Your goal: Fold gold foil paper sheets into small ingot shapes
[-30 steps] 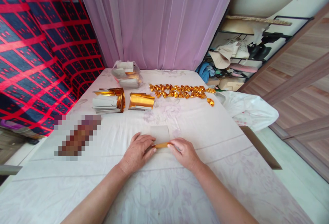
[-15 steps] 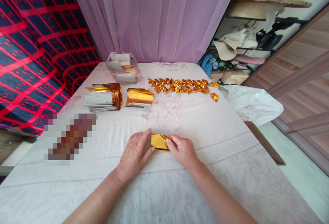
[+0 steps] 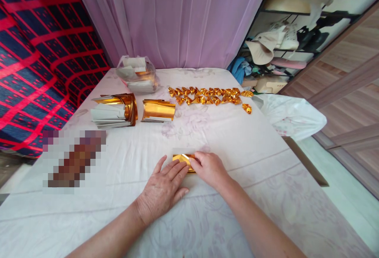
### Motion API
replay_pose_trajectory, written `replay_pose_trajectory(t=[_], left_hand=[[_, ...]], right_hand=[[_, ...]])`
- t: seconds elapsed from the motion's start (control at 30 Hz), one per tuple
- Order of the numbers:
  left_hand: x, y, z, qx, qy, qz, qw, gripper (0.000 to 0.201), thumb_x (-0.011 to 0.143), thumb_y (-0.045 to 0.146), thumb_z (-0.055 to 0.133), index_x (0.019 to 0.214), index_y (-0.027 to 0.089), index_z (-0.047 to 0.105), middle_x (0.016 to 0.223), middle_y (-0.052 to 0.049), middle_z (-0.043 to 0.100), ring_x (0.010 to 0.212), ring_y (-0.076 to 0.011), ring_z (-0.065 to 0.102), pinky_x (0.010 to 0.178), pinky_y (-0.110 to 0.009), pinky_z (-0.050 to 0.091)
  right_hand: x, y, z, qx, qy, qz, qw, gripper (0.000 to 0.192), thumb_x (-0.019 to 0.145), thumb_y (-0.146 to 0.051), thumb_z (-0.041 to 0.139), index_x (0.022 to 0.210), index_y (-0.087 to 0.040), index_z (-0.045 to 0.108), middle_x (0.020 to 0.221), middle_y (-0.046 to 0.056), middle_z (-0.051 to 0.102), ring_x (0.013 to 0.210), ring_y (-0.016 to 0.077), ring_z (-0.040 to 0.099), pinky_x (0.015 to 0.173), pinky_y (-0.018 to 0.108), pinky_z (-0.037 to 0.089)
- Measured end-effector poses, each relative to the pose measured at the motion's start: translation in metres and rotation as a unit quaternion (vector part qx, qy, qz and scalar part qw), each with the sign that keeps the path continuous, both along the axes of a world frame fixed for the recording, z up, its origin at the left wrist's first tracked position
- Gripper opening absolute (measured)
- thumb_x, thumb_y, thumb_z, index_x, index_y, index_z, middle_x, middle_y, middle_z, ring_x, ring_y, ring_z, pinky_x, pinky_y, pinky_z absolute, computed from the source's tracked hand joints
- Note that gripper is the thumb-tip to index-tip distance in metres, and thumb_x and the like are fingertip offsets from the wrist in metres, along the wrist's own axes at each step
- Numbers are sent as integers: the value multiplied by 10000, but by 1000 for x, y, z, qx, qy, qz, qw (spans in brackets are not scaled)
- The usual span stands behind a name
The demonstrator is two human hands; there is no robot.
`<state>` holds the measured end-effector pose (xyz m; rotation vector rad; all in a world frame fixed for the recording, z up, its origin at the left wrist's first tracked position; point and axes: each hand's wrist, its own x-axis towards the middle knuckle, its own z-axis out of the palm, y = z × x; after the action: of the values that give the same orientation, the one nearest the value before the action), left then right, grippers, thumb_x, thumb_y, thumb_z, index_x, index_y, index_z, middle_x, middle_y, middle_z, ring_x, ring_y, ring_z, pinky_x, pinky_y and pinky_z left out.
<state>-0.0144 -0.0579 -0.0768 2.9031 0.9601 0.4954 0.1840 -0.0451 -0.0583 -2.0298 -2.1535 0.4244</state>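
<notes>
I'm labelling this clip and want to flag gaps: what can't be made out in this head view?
- Gold foil piece: mostly covered by the left hand and right hand; its folded shape is unclear.
- Thing on the sheet at left: pixelated blur, unidentifiable.
- Plastic bag: contents too small and crumpled to tell.
- Folded gold pieces: too small to count.
- Shelf items: cluttered, partly cut off.

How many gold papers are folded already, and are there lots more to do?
A double row of folded gold pieces lies finished. Both hands, left hand and right hand, press one gold sheet mid-fold. Two stacks of flat sheets wait, so plenty remains.
</notes>
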Motion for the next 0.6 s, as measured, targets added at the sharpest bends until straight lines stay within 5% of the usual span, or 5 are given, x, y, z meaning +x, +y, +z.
replay_pose_trajectory(t=[0.17, 0.4, 0.6], left_hand=[[1, 0, 1, -23, 14, 12, 1000, 545, 959, 531, 413, 1392, 205, 462, 1382, -53, 576, 1280, -235, 506, 1193, -484, 113], [1, -1, -1, -26, 20, 28, 999, 569, 952, 559, 404, 1392, 204, 467, 1375, -49, 581, 1310, -243, 477, 1202, -480, 66], [-1, 0, -2, -27, 37, 21, 999, 588, 943, 534, 433, 1431, 206, 423, 1410, -70, 545, 1372, -258, 404, 1200, -495, 107]], right_hand=[[-1, -1, -2, -3, -7, -14, 1000, 270, 923, -360, 495, 742, -217, 636, 680, 8, 705, 601, 140, 609, 538, 261, 258], [1, -9, -7, 49, 5, -50, 998, 261, 902, -301, 522, 1136, -225, 612, 674, -30, 717, 613, 160, 664, 555, 252, 343], [8, -12, -19, 141, 37, 10, 989, 213, 918, -258, 488, 988, -232, 688, 766, -11, 751, 661, 135, 689, 601, 229, 412]])
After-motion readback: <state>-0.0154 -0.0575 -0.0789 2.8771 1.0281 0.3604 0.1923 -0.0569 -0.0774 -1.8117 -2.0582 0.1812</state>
